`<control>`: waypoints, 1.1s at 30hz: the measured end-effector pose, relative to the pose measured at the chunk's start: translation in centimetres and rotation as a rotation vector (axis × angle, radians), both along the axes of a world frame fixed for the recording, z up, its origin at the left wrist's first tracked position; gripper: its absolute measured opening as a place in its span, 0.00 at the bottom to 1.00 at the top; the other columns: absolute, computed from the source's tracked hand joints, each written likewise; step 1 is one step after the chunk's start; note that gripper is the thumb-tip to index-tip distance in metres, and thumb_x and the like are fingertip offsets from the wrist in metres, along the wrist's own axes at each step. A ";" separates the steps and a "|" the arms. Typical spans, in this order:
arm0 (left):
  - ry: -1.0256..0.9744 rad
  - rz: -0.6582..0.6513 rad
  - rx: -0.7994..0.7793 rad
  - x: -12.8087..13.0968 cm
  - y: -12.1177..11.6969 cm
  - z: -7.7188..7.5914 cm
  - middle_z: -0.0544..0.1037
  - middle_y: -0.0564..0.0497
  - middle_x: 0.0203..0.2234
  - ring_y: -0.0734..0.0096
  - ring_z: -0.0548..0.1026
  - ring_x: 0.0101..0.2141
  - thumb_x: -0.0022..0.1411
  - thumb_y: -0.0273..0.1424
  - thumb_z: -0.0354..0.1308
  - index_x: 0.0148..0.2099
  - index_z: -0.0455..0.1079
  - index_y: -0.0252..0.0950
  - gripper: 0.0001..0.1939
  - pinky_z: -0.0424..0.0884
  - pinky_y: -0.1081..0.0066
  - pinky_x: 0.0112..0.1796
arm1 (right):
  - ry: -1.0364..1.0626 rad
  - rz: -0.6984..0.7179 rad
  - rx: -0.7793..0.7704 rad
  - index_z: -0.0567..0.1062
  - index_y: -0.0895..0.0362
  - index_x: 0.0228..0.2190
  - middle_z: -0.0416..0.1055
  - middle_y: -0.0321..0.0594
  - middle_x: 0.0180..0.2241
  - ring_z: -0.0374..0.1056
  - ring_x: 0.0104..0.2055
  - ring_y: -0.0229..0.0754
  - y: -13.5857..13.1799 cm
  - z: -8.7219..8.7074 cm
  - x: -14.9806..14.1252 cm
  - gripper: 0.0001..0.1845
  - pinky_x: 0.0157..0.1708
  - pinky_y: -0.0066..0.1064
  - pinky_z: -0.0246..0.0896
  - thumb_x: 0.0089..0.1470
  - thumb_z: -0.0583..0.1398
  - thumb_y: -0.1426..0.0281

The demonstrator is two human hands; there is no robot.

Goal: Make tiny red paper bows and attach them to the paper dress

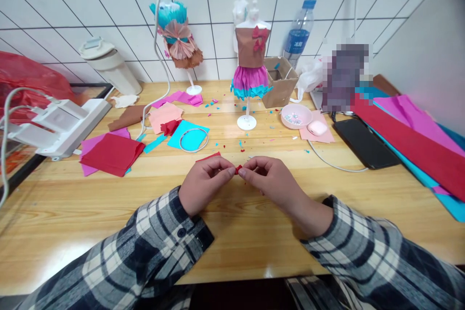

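Left hand point(205, 179) and right hand point(276, 181) pinch, thumbs against fingers, nearly touching.

wooden table point(250, 247) bearing cyan paper point(192, 138), phone point(368, 143), box point(280, 92)

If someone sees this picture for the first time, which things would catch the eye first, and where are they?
Probably the dressed mannequin, upright just above the picture's middle, with its brown top and pink-and-blue skirt. Next, in front of it, the left hand and right hand pinching a small red piece between them. Then the long red strip at far right.
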State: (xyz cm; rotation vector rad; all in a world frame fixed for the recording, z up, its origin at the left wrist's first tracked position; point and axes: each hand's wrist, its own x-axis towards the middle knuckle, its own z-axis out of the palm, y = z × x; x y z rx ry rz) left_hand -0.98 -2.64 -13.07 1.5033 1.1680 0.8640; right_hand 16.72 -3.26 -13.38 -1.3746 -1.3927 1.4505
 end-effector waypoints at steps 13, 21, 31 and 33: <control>0.185 -0.085 0.251 -0.1 0.1 0.7 0.74 0.50 0.26 0.70 0.70 0.30 0.59 0.32 0.55 0.30 0.71 0.34 0.08 0.66 0.71 0.34 | -0.047 0.033 0.075 0.73 0.58 0.24 0.66 0.33 0.20 0.56 0.21 0.32 0.1 0.1 0.1 0.11 0.20 0.26 0.50 0.48 0.62 0.63; -0.122 -0.185 -0.124 -0.5 0.6 -0.1 0.73 0.51 0.26 0.70 0.70 0.30 0.58 0.35 0.57 0.31 0.71 0.34 0.09 0.66 0.70 0.35 | 0.132 0.113 0.046 0.76 0.55 0.40 0.70 0.34 0.28 0.57 0.21 0.30 0.4 -0.3 0.4 0.18 0.19 0.24 0.52 0.47 0.65 0.61; -0.370 -0.131 -0.432 -0.1 0.1 0.0 0.73 0.49 0.24 0.69 0.70 0.28 0.49 0.35 0.63 0.29 0.73 0.34 0.08 0.69 0.67 0.33 | 0.089 0.102 0.129 0.77 0.55 0.34 0.73 0.36 0.32 0.57 0.21 0.30 0.3 0.0 0.4 0.12 0.19 0.25 0.52 0.48 0.65 0.62; -0.381 -0.130 -0.457 -0.1 0.1 0.0 0.73 0.48 0.24 0.69 0.71 0.27 0.47 0.35 0.64 0.29 0.73 0.34 0.09 0.69 0.67 0.32 | 0.072 0.114 0.146 0.76 0.56 0.31 0.72 0.35 0.29 0.57 0.21 0.31 0.3 -0.1 0.4 0.11 0.20 0.25 0.51 0.47 0.65 0.61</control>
